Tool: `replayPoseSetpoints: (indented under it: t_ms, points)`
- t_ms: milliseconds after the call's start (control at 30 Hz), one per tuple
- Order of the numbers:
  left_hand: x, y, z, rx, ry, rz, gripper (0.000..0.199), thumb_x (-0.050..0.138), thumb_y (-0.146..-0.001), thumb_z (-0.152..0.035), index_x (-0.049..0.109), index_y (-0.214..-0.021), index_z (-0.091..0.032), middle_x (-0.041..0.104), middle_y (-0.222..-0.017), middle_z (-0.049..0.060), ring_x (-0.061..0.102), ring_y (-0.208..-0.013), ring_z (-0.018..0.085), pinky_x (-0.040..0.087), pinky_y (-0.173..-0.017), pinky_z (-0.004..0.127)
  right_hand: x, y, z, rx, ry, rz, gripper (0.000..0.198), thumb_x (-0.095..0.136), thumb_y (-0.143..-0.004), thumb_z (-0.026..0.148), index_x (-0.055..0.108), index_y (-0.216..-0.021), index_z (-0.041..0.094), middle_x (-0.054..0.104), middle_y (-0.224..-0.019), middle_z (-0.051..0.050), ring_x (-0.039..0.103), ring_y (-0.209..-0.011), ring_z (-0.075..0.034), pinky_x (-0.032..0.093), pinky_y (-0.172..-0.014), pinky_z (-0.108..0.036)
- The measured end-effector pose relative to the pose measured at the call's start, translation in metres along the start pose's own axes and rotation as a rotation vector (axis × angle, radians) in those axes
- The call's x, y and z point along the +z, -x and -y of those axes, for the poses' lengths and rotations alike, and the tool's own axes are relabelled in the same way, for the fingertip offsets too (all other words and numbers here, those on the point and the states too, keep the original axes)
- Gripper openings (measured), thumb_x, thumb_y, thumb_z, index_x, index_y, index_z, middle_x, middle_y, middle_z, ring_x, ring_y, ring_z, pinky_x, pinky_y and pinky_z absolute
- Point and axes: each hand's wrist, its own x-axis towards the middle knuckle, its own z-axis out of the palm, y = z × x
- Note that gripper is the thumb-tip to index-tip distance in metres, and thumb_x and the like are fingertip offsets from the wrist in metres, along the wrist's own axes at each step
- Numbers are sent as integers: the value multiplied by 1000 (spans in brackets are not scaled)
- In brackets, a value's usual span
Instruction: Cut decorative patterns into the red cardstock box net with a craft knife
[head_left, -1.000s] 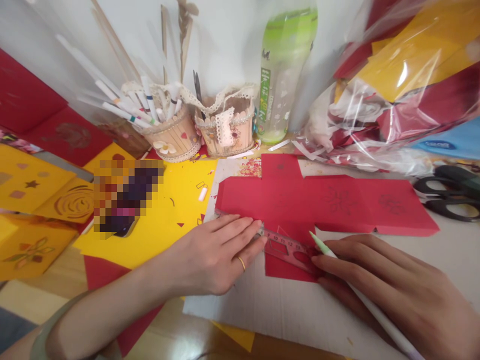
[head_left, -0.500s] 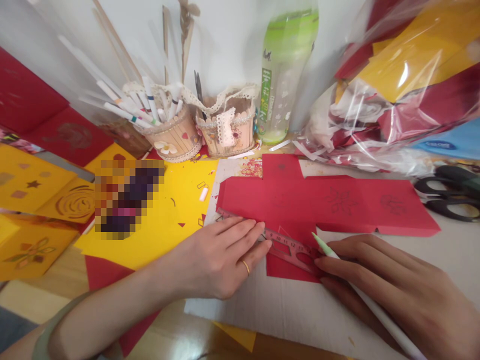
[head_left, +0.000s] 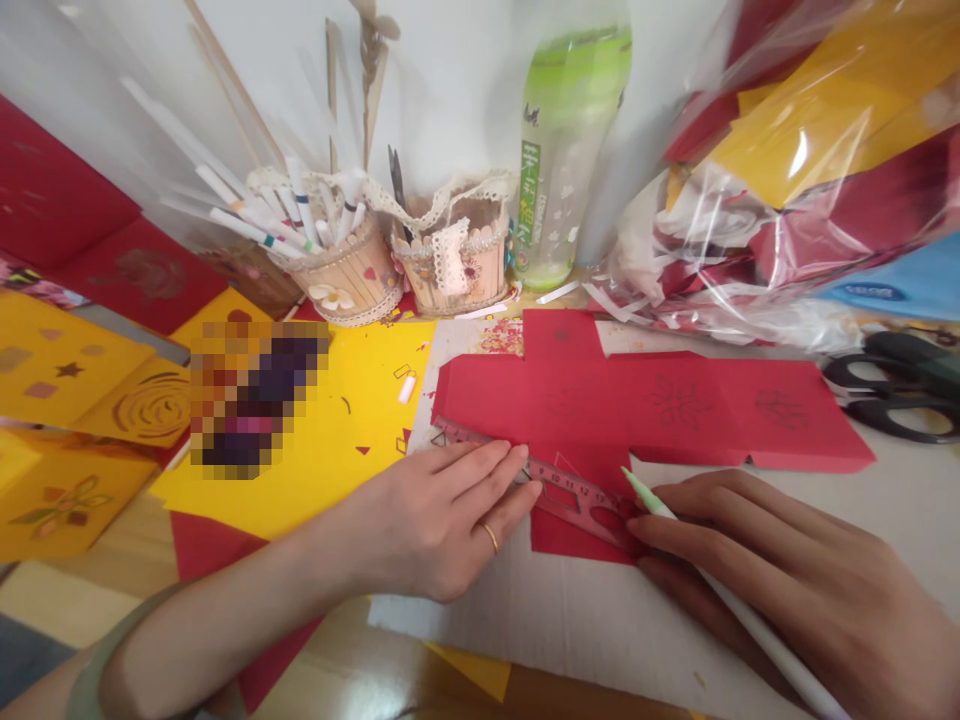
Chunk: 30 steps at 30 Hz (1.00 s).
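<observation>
My left hand (head_left: 469, 510) presses its fingers, held together, on a clear plastic ruler (head_left: 574, 492); its thumb is hidden. The ruler slants across the lower flap of a cross-shaped red paper cutout (head_left: 562, 390). On the cutout's right arm are dark flower-like drawings (head_left: 679, 400), and fainter marks show elsewhere. My right hand (head_left: 787, 570) is closed around a slim white pen-like tool (head_left: 739, 610) with a light green tip (head_left: 636, 487). That tip hovers near or touches the flap's right edge; contact is unclear. My right fingertips rest at the ruler's right end.
Under the cutout lies a grey board (head_left: 465, 610). Yellow paper (head_left: 360, 400) with small scraps is at the left. Two decorated pots (head_left: 341, 275), a green-topped bottle (head_left: 566, 170), a plastic bag of coloured paper (head_left: 810, 190) and black-handled scissors (head_left: 900, 420) line the back and right.
Almost nothing differs. The view has shifted very slightly; both hands, the ruler and the red cutout keep the same places.
</observation>
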Motion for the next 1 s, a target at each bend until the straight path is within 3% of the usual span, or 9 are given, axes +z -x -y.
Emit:
replayPoseSetpoints:
  t_ms: [167, 400, 633, 1000]
  points:
    - [-2, -1, 1, 13, -15, 13, 30, 35, -90, -11, 60, -107, -4, 63, -111, 17, 60, -104, 24, 50, -88, 37, -2, 2, -6, -76, 24, 37, 20, 49, -84, 15, 60, -101, 19, 63, -91, -5, 60, -79, -20, 45, -62, -29]
    - [-8, -7, 4, 47, -26, 45, 32, 34, -91, -9, 61, -105, -4, 65, -108, 17, 63, -100, 24, 52, -83, 36, -1, -3, 0, -3, -9, -13, 21, 42, -91, 20, 62, -96, 21, 64, -88, -4, 61, -78, -19, 45, -64, -29]
    - [-10, -7, 5, 59, -21, 102, 33, 32, -92, -9, 61, -107, -4, 63, -111, 17, 62, -100, 26, 56, -71, 34, 0, 0, -2, -16, -23, 20, 22, 42, -90, 19, 62, -100, 21, 64, -90, -4, 60, -79, -19, 44, -64, -30]
    - [-10, -9, 5, 46, -2, 95, 37, 28, -92, -7, 62, -106, -4, 64, -109, 17, 63, -99, 26, 57, -70, 34, 0, 2, -2, -31, -8, 50, 21, 41, -90, 15, 58, -101, 20, 62, -90, -5, 58, -79, -20, 43, -63, -31]
